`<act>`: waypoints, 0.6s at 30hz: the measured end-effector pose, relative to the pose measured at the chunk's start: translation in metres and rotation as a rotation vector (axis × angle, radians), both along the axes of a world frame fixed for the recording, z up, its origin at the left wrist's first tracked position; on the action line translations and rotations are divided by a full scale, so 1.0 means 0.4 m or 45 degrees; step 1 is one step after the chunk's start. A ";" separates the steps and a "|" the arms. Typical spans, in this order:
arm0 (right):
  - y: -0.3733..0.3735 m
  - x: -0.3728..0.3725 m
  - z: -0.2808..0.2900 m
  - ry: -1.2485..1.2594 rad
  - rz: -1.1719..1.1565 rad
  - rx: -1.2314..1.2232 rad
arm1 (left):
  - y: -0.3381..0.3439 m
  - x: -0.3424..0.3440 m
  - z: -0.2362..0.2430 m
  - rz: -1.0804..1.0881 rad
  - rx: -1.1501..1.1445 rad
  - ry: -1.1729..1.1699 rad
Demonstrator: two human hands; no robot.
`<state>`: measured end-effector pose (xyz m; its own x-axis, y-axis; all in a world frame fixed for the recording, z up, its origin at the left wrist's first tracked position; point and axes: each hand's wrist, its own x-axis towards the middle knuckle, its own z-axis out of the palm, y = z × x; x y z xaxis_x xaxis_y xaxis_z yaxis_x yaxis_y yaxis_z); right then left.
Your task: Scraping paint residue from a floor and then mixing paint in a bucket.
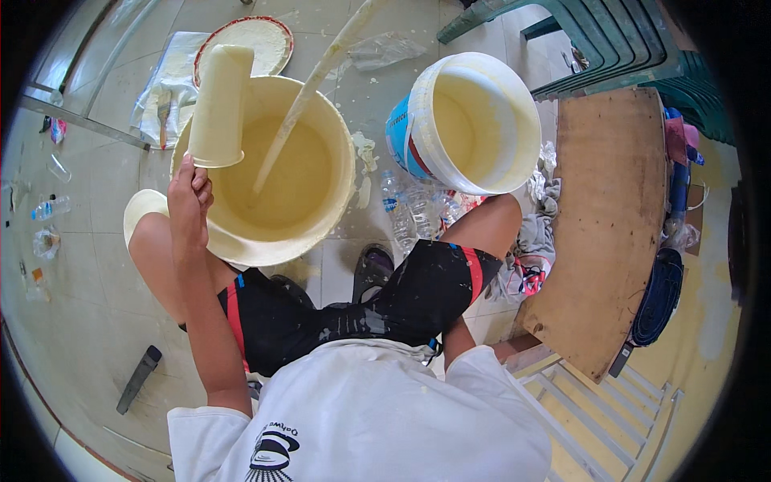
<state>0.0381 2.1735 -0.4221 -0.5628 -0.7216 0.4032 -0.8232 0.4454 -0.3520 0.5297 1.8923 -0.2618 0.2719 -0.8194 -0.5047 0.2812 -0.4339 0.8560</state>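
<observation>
My left hand (191, 193) is closed on the flared lower edge of a tall cream-coloured cylindrical vessel (220, 104). The vessel appears upside down, above the left side of a wide round tub (343, 181). Pale yellow liquid (277, 161) fills the lower part of that tub. A long cream-coated stick (301, 104) leans in it, with its lower end in the liquid. Of my right arm (458, 341) only a part shows beside my thigh; the hand is hidden.
A white bucket (418, 136) with pale liquid stands at the right, beside plastic bottles (397, 205). Behind the tub lies a red-rimmed plate (285, 32); a brush (164, 116) rests on a sheet. A wooden board (606, 217), rags (526, 241) and stacked green chairs (610, 40) are at right.
</observation>
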 end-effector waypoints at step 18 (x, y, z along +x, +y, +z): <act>-0.049 -0.059 0.042 0.127 -0.327 0.116 | 0.013 -0.024 0.027 -0.011 -0.021 0.034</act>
